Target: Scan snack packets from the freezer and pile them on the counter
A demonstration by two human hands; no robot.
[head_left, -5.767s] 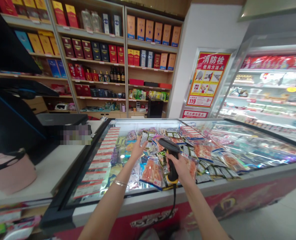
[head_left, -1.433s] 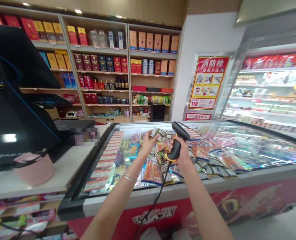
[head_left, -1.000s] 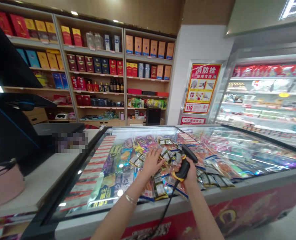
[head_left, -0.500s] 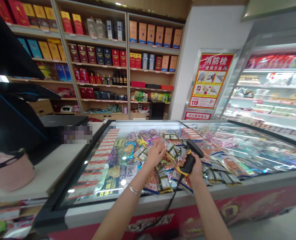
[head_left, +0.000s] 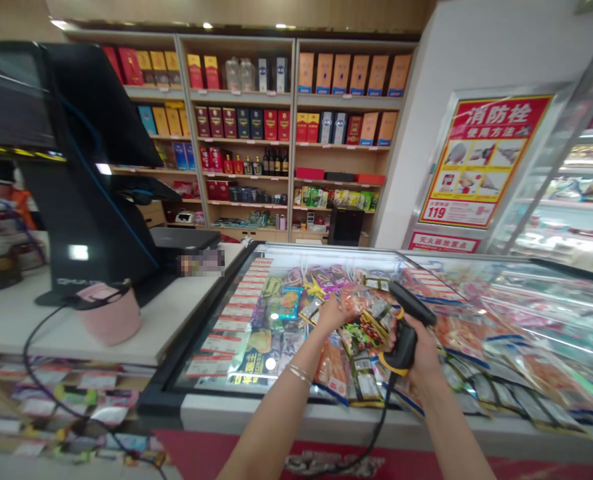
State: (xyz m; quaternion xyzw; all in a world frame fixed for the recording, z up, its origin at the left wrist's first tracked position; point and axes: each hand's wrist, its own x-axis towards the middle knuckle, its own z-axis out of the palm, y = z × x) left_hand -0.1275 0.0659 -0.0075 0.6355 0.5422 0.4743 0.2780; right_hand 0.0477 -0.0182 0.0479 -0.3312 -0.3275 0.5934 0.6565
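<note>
My right hand [head_left: 423, 350] is wrapped round the grip of a black and yellow barcode scanner [head_left: 405, 340], its head tilted over the packets and its cord hanging down. My left hand [head_left: 332, 313], with a bangle on the wrist, is closed at the edge of a clear snack packet with orange-red contents [head_left: 355, 298]; its fingertips are partly hidden. Around both hands lie several snack packets, among them a dark packet with a food picture [head_left: 363, 335] and an orange-filled packet [head_left: 332, 367]. They rest on the glass top of a chest freezer [head_left: 216, 363].
On the left, a counter [head_left: 171, 320] bears a black checkout terminal [head_left: 91, 200] and a pink basket [head_left: 109, 313]. Shelves of boxed bottles [head_left: 243, 123] stand behind the freezer. A red fire-hydrant notice [head_left: 486, 160] hangs on the wall, with a lit display case [head_left: 576, 213] at the right.
The view has swung left, showing more of the terminal and counter. An orange-red packet now shows raised at my left hand, which was resting over the pile. The scanner stays in my right hand.
</note>
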